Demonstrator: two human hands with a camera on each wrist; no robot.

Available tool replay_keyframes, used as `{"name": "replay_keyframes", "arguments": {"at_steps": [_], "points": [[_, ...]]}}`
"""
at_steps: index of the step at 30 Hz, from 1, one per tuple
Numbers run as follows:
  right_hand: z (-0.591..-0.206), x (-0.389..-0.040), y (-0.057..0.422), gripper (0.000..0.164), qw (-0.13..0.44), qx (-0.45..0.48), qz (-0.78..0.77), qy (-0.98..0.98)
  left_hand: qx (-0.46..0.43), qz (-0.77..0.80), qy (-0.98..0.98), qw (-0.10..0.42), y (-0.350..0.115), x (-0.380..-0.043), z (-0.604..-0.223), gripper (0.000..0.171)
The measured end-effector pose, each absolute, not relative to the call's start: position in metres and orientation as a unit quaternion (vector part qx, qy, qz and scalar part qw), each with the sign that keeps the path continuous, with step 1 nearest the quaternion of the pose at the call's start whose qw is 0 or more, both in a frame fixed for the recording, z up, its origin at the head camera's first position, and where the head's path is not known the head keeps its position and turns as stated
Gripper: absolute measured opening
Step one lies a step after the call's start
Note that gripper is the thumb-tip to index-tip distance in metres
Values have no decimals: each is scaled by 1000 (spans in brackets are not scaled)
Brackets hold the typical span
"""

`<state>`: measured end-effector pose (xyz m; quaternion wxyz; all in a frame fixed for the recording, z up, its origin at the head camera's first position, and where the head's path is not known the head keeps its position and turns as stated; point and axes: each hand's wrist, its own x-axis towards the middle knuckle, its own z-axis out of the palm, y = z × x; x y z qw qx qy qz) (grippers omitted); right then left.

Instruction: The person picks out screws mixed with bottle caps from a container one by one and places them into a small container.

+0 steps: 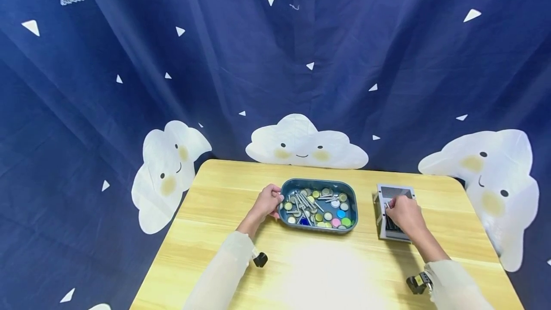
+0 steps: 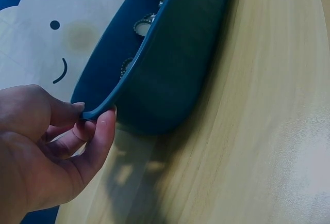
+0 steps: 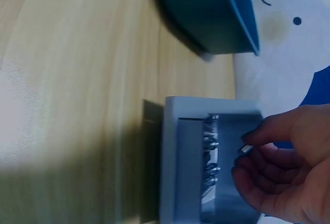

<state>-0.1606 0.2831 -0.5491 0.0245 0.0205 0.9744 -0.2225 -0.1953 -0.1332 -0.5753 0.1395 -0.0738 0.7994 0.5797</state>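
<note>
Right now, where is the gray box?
In the head view, the gray box stands right of the blue tray, with the right hand at its opening.

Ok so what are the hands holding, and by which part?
Left hand: the blue tray, by its rim. Right hand: a small metal piece; which part is unclear.

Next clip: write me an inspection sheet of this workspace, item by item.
Surface: wood-grain table, bright glare near the front.
Job's things: dark blue-green tray holding metal rods and bottle caps; to its right, a grey box with metal pieces inside.
Clutter: nothing seen.
Grips: left hand pinches the tray's rim; right hand pinches a small metal piece at the grey box's opening.
Cables: nothing seen.
Surroundings: dark blue fabric backdrop with white clouds.
</note>
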Motion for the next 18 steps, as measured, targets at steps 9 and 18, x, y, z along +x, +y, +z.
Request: {"name": "replay_keyframes", "arguments": {"at_steps": [9,18], "points": [[-564,-161,288,21,66,14,-190,979,-74,580,799,139,-135,-194,-575,30],[-564,-159,287,5,78,15,-175,981,-68,589,793,140,-134,-195,-575,30]]}}
